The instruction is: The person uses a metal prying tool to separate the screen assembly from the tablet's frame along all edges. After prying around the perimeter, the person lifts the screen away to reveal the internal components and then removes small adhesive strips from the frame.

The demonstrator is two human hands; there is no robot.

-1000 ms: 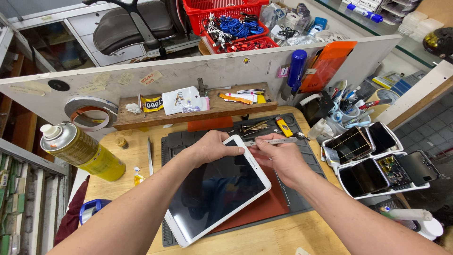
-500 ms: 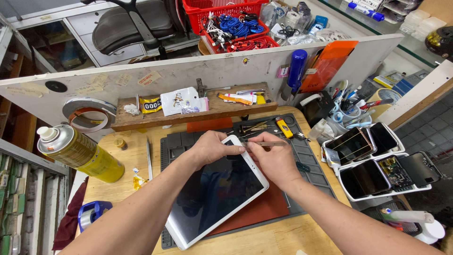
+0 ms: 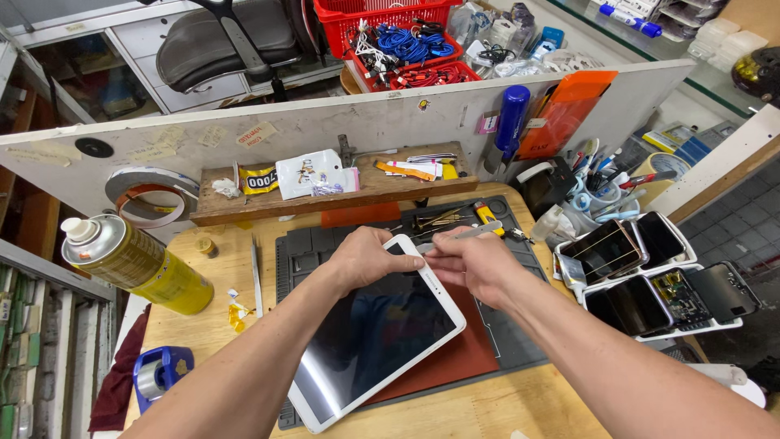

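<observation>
The wooden workbench (image 3: 487, 406) filled the lower view, and the grey repair mat (image 3: 520, 341) lay across its middle with a red pad (image 3: 455, 362) on top. On that pad the white tablet (image 3: 370, 333) rested face up, dark screen unlit, tilted so its top edge pointed toward one o'clock. My left hand (image 3: 370, 258) was clamped over the tablet's top edge, thumb pressed on the white bezel near the corner. My right hand (image 3: 471, 264), just at three o'clock of the left, was pinched shut around a thin metal tool (image 3: 475, 232), its tip meeting the tablet's top corner. At nine o'clock from the tablet stood a yellow spray can (image 3: 134, 264), lying tilted toward the partition. At three o'clock sat white trays of phones (image 3: 650, 272). At twelve o'clock a wooden shelf (image 3: 341, 191) held small packets.
</observation>
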